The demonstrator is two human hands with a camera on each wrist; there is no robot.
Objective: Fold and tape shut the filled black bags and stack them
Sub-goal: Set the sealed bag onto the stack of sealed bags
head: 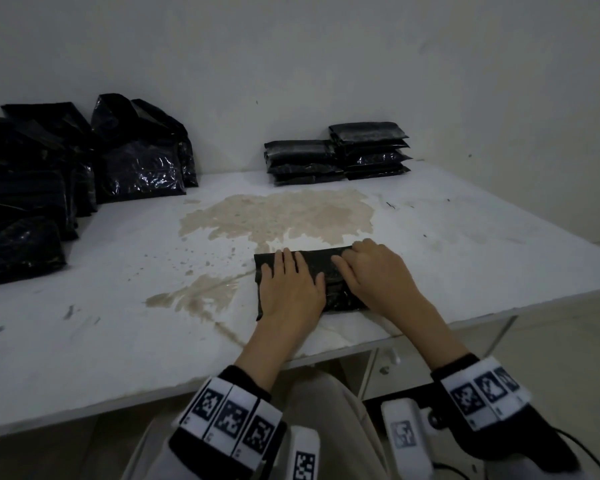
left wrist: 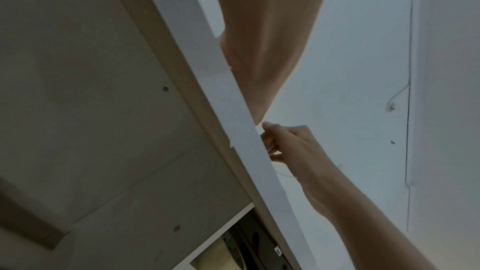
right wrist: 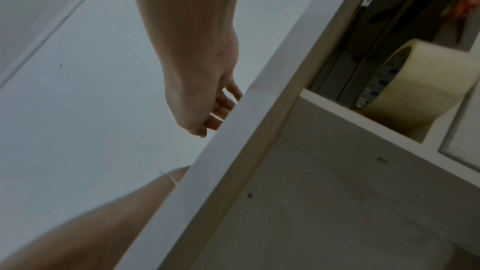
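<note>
A folded black bag lies on the white table near its front edge. My left hand lies flat on the bag's left half with straight fingers pressing down. My right hand covers the bag's right end, its fingers bent down onto the fold. From below, the left wrist view shows that right hand with thumb and fingers curled together. The left hand shows in the right wrist view, partly hidden by the table edge. A roll of clear tape sits on a shelf under the table.
Two stacks of folded black bags stand at the back right against the wall. A heap of filled, unfolded black bags fills the back left. A tan stain spreads over the table's middle.
</note>
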